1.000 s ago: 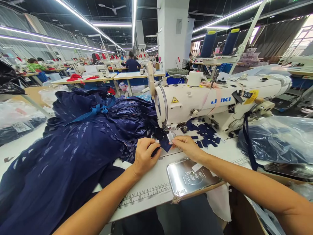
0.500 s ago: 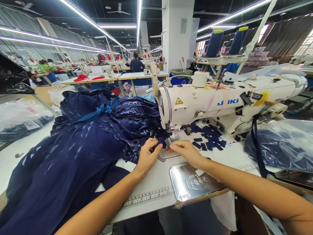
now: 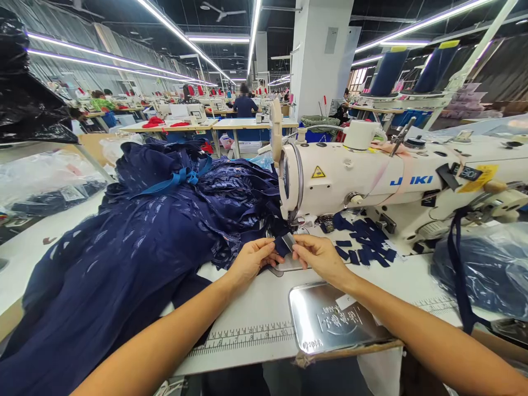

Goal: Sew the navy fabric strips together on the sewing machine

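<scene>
My left hand pinches the end of a navy fabric strip in front of the sewing machine's needle area. From the other side my right hand is closed on a small grey tab that lies against the strip's right end. Whether the tab is sewn to the strip I cannot tell. To the left, a large heap of navy garments, tied with a blue ribbon, reaches close to my left hand. Small cut navy pieces lie scattered under the machine arm.
A shiny metal plate sits at the table's front edge beside a printed ruler scale. Clear bags with dark contents stand at the right. Thread cones rise behind the machine. A person in dark clothing sits farther back.
Both hands have drawn back slightly from the needle area, bringing the strip and tab nearer. My right fingers now close on the tab. The head view has shifted a little left.
</scene>
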{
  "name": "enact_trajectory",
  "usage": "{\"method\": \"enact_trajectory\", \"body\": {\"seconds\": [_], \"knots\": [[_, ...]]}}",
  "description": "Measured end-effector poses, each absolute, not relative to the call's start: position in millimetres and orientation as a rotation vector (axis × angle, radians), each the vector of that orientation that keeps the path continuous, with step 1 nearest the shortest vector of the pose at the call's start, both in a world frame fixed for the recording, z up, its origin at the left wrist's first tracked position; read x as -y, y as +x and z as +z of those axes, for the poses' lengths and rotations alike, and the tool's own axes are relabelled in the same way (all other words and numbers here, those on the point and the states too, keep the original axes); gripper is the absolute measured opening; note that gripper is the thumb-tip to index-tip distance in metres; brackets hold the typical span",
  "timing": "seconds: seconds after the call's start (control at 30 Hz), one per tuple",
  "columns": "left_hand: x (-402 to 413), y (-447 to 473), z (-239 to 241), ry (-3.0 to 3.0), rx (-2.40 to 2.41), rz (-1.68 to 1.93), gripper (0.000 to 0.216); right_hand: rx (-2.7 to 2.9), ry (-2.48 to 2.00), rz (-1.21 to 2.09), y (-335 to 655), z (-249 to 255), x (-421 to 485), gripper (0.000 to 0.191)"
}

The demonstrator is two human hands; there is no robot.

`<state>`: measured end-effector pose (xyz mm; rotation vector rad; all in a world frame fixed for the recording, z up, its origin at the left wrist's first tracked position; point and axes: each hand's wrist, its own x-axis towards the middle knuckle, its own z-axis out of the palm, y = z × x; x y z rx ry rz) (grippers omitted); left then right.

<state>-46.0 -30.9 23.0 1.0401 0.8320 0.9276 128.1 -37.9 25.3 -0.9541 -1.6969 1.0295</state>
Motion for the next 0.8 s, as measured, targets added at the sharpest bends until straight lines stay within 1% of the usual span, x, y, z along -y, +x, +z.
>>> {"method": "enact_trajectory", "body": {"seconds": [0.1,0.13,0.3,0.8], "knots": [[31.5,-45.6,21.9,1.023,-0.854,0.922,0.037,1.733,-0.972,0.905,129.0,21.3,39.1,0.037],[32.0,-45.3,21.7,1.022,-0.86,0.919,0.037,1.751,-0.978,0.867,129.1,20.0,39.5,0.038],[35.3,-42.6,23.4,1.043,-0.882,0.894,0.035,1.766,-0.992,0.788,126.9,16.1,39.5,0.036],[37.0,-40.5,23.7,1.045,-0.901,0.935,0.032,1.751,-1.027,0.827,124.7,15.8,40.8,0.037]]}}
